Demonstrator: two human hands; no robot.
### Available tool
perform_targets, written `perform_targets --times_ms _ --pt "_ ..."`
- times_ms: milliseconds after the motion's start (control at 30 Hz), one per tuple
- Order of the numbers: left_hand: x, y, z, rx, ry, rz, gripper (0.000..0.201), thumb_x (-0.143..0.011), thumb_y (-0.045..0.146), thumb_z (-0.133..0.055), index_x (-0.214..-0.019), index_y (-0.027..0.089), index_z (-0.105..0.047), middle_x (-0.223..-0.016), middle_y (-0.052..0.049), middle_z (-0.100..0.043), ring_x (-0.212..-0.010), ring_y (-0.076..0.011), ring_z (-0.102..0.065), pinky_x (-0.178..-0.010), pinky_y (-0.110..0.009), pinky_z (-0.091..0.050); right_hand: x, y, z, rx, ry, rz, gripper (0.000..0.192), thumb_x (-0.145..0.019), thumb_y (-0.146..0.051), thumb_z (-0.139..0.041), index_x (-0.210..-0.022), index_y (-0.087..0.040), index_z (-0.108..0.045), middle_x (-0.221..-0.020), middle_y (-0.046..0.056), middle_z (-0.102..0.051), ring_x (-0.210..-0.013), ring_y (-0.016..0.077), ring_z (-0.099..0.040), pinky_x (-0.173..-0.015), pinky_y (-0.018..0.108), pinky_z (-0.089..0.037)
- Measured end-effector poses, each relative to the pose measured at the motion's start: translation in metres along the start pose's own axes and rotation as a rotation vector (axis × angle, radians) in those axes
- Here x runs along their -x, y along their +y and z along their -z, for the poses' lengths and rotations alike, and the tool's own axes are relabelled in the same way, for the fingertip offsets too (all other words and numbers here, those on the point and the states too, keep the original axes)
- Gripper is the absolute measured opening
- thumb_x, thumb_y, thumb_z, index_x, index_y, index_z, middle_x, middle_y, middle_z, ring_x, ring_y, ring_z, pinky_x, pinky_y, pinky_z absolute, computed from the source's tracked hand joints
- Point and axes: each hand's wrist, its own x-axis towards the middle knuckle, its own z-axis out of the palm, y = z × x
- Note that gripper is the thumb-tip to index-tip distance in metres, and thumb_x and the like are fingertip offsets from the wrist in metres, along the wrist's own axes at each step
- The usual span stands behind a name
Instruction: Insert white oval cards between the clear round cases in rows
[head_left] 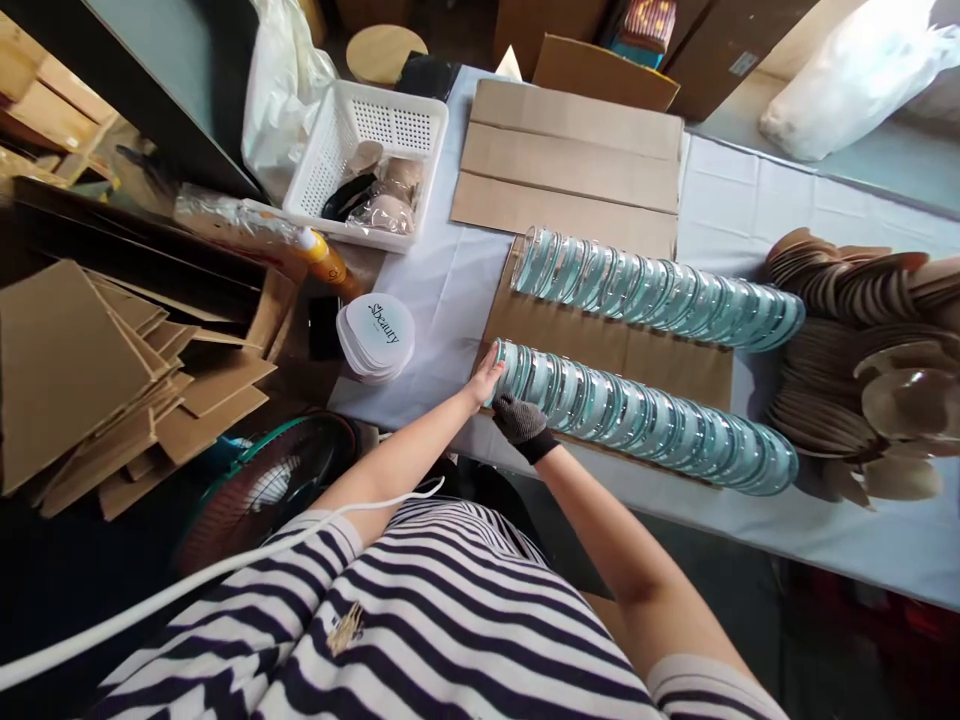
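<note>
Two long rows of clear round containers with pale teal rims lie on their sides, the near row (637,410) and the far row (660,290). A brown cardboard sheet (600,345) lies under them. My bare left hand (487,380) is closed around the end container (510,368) at the left of the near row, palm against its end face. Directly beside it, my right hand (519,418), in a dark grey knit glove, has its fingers curled against the lower edge of that same container. Its fingertips are partly hidden.
White round cards (377,335) are stacked at the left. Behind stand a white basket (311,190) of bagged items and a flat cardboard panel (570,150). Brown curved pieces (832,390) crowd the right. A fan (262,480) and a white cable (225,568) are near my left arm.
</note>
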Motion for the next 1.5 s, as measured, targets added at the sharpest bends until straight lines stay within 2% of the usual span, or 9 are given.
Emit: perform_targets --times_ms 100,200,333,467,700,833,900,1200,1500 --pt "0.001 0.003 -0.001 -0.004 -0.04 -0.008 0.066 -0.097 0.043 -0.045 -0.156 0.037 -0.019 -0.163 0.006 -0.024 -0.149 -0.0174 -0.027 -0.121 -0.035 -0.026 0.005 -0.017 -0.037 -0.002 0.001 -0.033 0.041 -0.098 -0.022 -0.032 -0.123 -0.018 -0.065 -0.124 0.014 -0.066 -0.105 0.0257 -0.066 -0.082 0.031 -0.053" --pt "0.006 0.011 -0.003 -0.153 -0.008 0.006 0.061 -0.1 0.039 -0.037 -0.157 0.039 -0.015 -0.158 0.003 -0.036 -0.145 -0.0177 -0.036 -0.118 -0.039 -0.033 0.011 -0.021 -0.041 -0.042 0.001 -0.053 0.039 -0.099 -0.022 -0.034 -0.12 -0.017 -0.066 -0.116 0.012 -0.07 -0.103 0.0228 -0.067 -0.083 0.027 -0.05" --pt "0.018 0.026 -0.011 -0.775 0.146 -0.225 0.06 -0.096 0.039 -0.049 -0.154 0.032 -0.032 -0.163 -0.005 -0.025 -0.151 -0.0275 -0.019 -0.121 -0.049 -0.022 0.021 0.011 -0.001 -0.082 0.104 -0.182 0.039 -0.101 -0.034 -0.034 -0.114 -0.02 -0.069 -0.106 0.011 -0.073 -0.096 0.0232 -0.068 -0.08 0.03 -0.049" --pt "0.027 0.034 -0.017 -1.203 0.002 -0.46 0.054 -0.092 0.045 -0.056 -0.144 0.031 -0.05 -0.16 -0.007 -0.031 -0.151 -0.0328 -0.017 -0.119 -0.055 -0.023 -0.002 0.058 0.06 -0.08 0.253 -0.399 0.042 -0.099 -0.033 -0.036 -0.129 -0.02 -0.062 -0.116 0.014 -0.07 -0.107 0.0262 -0.066 -0.087 0.033 -0.049" --pt "0.021 0.027 -0.015 -1.273 0.0 -0.528 0.05 -0.092 0.043 -0.058 -0.139 0.027 -0.056 -0.152 -0.01 -0.042 -0.148 -0.0345 -0.025 -0.117 -0.05 -0.032 -0.074 0.087 0.117 0.039 -0.217 -0.26 0.036 -0.087 -0.026 -0.06 -0.119 -0.014 -0.07 -0.12 0.019 -0.069 -0.11 0.0284 -0.066 -0.088 0.034 -0.053" --pt "0.02 0.023 -0.016 -1.266 0.005 -0.544 0.05 -0.091 0.043 -0.058 -0.138 0.027 -0.057 -0.15 -0.011 -0.044 -0.147 -0.0361 -0.026 -0.116 -0.052 -0.034 -0.079 0.091 0.124 0.131 -0.34 -0.183 0.041 -0.083 -0.027 -0.067 -0.12 -0.009 -0.069 -0.113 0.021 -0.07 -0.109 0.0311 -0.067 -0.09 0.039 -0.054" --pt "0.02 0.022 -0.016 -1.257 0.006 -0.548 0.05 -0.091 0.043 -0.059 -0.137 0.026 -0.057 -0.15 -0.011 -0.044 -0.147 -0.0365 -0.026 -0.116 -0.052 -0.034 -0.077 0.09 0.123 0.16 -0.295 -0.167 0.041 -0.083 -0.026 -0.067 -0.12 -0.009 -0.069 -0.114 0.022 -0.07 -0.11 0.032 -0.066 -0.09 0.04 -0.054" --pt "0.019 0.026 -0.015 -1.249 -0.015 -0.534 0.049 -0.092 0.045 -0.056 -0.138 0.026 -0.057 -0.15 -0.009 -0.044 -0.147 -0.0353 -0.025 -0.119 -0.051 -0.031 -0.028 0.066 0.096 0.119 -0.059 -0.189 0.034 -0.095 -0.021 -0.044 -0.117 -0.012 -0.069 -0.114 0.022 -0.069 -0.113 0.0279 -0.065 -0.091 0.034 -0.052" --pt "0.032 0.036 -0.024 -1.324 0.005 -0.427 0.051 -0.093 0.043 -0.055 -0.142 0.029 -0.052 -0.153 -0.008 -0.041 -0.149 -0.0324 -0.022 -0.118 -0.052 -0.03 0.056 0.011 -0.028 -0.123 -0.067 -0.205 0.04 -0.097 -0.018 -0.033 -0.12 -0.016 -0.065 -0.115 0.021 -0.069 -0.103 0.0303 -0.068 -0.083 0.039 -0.053"
